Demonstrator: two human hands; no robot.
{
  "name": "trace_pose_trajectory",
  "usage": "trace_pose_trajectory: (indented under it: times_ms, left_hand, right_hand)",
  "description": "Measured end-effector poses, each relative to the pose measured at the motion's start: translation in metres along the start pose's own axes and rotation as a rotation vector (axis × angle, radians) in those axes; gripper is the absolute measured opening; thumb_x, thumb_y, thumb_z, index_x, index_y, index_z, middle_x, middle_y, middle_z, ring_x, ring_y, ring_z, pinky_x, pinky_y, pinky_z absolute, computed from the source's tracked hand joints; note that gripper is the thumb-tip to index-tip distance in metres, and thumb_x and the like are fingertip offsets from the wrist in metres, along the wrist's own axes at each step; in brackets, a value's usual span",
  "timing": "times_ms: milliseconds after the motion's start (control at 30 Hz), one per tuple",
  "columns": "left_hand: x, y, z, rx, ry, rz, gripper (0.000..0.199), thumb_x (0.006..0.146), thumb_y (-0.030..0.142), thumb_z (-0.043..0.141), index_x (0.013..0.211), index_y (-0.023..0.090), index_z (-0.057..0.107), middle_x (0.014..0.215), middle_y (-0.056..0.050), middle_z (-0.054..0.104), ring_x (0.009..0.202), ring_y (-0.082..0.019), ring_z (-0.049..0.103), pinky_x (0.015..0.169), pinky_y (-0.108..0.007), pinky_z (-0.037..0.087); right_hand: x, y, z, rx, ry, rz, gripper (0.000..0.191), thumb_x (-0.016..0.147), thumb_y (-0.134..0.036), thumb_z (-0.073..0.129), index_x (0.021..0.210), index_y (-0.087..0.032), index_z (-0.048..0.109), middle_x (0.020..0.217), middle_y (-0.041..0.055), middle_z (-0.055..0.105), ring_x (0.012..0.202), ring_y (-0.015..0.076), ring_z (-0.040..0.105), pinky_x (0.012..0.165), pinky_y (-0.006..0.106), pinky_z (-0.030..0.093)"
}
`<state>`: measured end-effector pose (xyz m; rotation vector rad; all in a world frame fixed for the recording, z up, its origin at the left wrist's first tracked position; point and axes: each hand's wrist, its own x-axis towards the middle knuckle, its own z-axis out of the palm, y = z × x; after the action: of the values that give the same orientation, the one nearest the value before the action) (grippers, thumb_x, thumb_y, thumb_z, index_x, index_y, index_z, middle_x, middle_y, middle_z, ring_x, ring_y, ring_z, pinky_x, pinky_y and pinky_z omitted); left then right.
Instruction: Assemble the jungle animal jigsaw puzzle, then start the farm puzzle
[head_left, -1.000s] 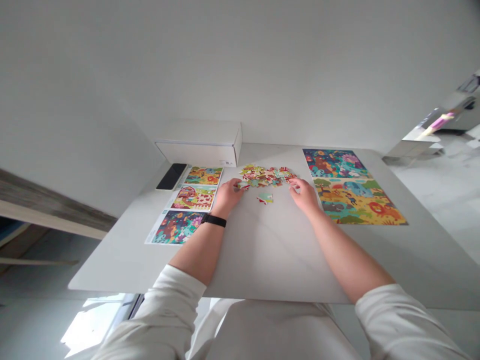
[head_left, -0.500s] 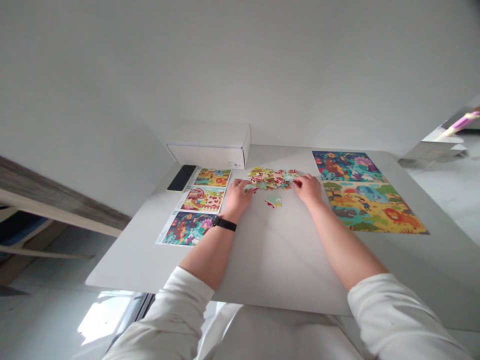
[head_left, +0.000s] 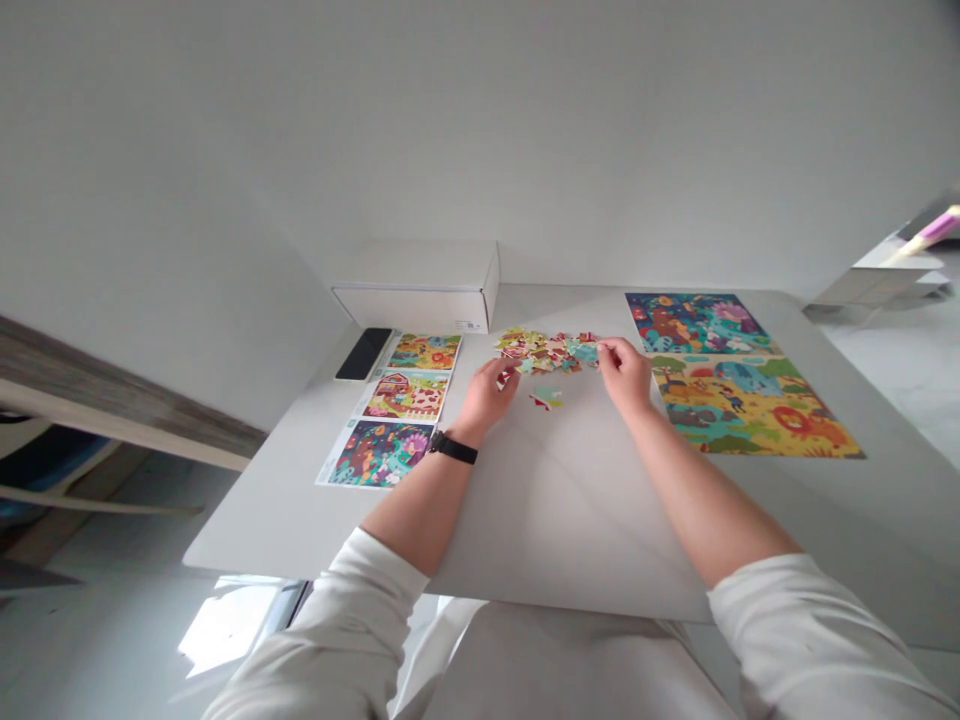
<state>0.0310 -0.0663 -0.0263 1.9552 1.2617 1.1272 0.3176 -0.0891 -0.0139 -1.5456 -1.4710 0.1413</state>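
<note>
A heap of colourful puzzle pieces lies on the white table. At the heap's left end, my left hand, with a black band on the wrist, is closed on a red and white puzzle piece. My right hand pinches a light blue puzzle piece at the right end of the heap. Nearer to me than the heap lie a few joined-looking pieces, pale green with red; whether they are joined is too small to tell.
On the left lie a sheet with three pictures and a black phone. Behind them stands a white box by the wall. Two finished puzzle pictures, a dark one and a yellow one, lie on the right.
My left hand has moved slightly right, and its fingers have drawn together on a piece. The dark red piece at my right hand no longer shows; a light blue one is at its fingertips.
</note>
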Motion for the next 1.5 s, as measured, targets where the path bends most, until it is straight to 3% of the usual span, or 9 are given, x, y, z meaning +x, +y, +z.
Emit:
trace_pose_trajectory:
  times_ms: [167, 400, 567, 733, 867, 933, 1067, 1300, 1500]
  left_hand:
    - [-0.007, 0.028, 0.009, -0.555, -0.124, -0.276, 0.035, 0.097, 0.048, 0.080, 0.116, 0.022, 0.068, 0.099, -0.005, 0.081, 0.075, -0.014, 0.067, 0.066, -0.025, 0.051]
    - [-0.011, 0.047, 0.009, -0.942, -0.169, -0.420, 0.050, 0.083, 0.052, 0.094, 0.110, 0.021, 0.065, 0.105, -0.005, 0.077, 0.085, -0.014, 0.072, 0.070, -0.024, 0.057]
    - [-0.010, 0.041, 0.013, -0.874, -0.137, -0.449, 0.046, 0.076, 0.044, 0.098, 0.099, 0.020, 0.065, 0.090, 0.000, 0.072, 0.079, -0.012, 0.070, 0.067, -0.023, 0.056]
    - [-0.006, 0.033, 0.017, -0.776, -0.067, -0.448, 0.050, 0.073, 0.047, 0.100, 0.097, 0.021, 0.066, 0.082, 0.002, 0.070, 0.071, -0.012, 0.068, 0.062, -0.022, 0.052]
    - [-0.006, 0.030, 0.018, -0.728, -0.063, -0.430, 0.053, 0.073, 0.052, 0.099, 0.098, 0.022, 0.064, 0.081, 0.002, 0.071, 0.070, -0.013, 0.069, 0.060, -0.023, 0.052]
    - [-0.007, 0.030, 0.018, -0.712, -0.073, -0.411, 0.051, 0.075, 0.051, 0.099, 0.099, 0.021, 0.065, 0.081, 0.002, 0.072, 0.070, -0.013, 0.069, 0.061, -0.023, 0.052]
    - [-0.010, 0.030, 0.022, -0.699, -0.110, -0.359, 0.047, 0.078, 0.046, 0.099, 0.100, 0.020, 0.066, 0.077, 0.002, 0.071, 0.066, -0.011, 0.066, 0.060, -0.022, 0.052]
    - [-0.013, 0.031, 0.028, -0.666, -0.186, -0.304, 0.049, 0.078, 0.051, 0.096, 0.103, 0.020, 0.068, 0.080, 0.000, 0.073, 0.067, -0.012, 0.067, 0.061, -0.023, 0.053]
    - [-0.014, 0.027, 0.027, -0.401, -0.156, -0.151, 0.031, 0.091, 0.044, 0.083, 0.108, 0.020, 0.073, 0.101, -0.007, 0.080, 0.085, -0.018, 0.074, 0.073, -0.030, 0.060]
  right_hand:
    - [-0.007, -0.037, -0.008, 0.116, -0.156, -0.159, 0.030, 0.107, -0.049, 0.058, 0.113, -0.027, 0.079, 0.109, 0.0080, 0.086, 0.100, 0.0279, 0.082, 0.094, 0.040, 0.064]
    - [-0.034, -0.052, -0.021, 0.154, -0.383, -0.252, 0.031, 0.108, -0.040, 0.056, 0.127, -0.029, 0.078, 0.124, 0.0067, 0.086, 0.104, 0.0275, 0.083, 0.098, 0.041, 0.065]
    - [-0.056, -0.035, -0.018, 0.172, -0.464, -0.246, 0.035, 0.106, -0.037, 0.057, 0.134, -0.030, 0.076, 0.131, 0.0068, 0.084, 0.104, 0.0271, 0.082, 0.094, 0.042, 0.067]
    - [-0.058, -0.015, -0.006, 0.171, -0.322, -0.159, 0.043, 0.104, -0.039, 0.059, 0.145, -0.028, 0.068, 0.118, 0.0094, 0.083, 0.092, 0.0252, 0.079, 0.086, 0.041, 0.068]
    - [-0.055, -0.008, -0.002, 0.168, -0.259, -0.155, 0.049, 0.101, -0.039, 0.063, 0.148, -0.028, 0.064, 0.134, 0.0141, 0.077, 0.103, 0.0284, 0.077, 0.081, 0.043, 0.069]
    - [-0.055, -0.010, -0.003, 0.161, -0.272, -0.211, 0.051, 0.099, -0.036, 0.067, 0.149, -0.029, 0.063, 0.145, 0.0152, 0.071, 0.120, 0.0320, 0.074, 0.086, 0.047, 0.069]
    - [-0.057, -0.021, -0.007, 0.087, -0.321, -0.389, 0.047, 0.098, -0.029, 0.073, 0.145, -0.033, 0.067, 0.155, 0.0124, 0.066, 0.147, 0.0366, 0.060, 0.117, 0.060, 0.059]
    - [-0.055, -0.031, -0.012, -0.062, -0.375, -0.448, 0.039, 0.097, -0.021, 0.075, 0.134, -0.035, 0.075, 0.141, 0.0092, 0.071, 0.135, 0.0343, 0.066, 0.121, 0.057, 0.054]
    - [-0.031, -0.012, -0.035, -0.106, -0.369, -0.412, 0.028, 0.094, -0.025, 0.080, 0.121, -0.029, 0.078, 0.132, 0.0112, 0.073, 0.129, 0.0326, 0.070, 0.116, 0.052, 0.056]
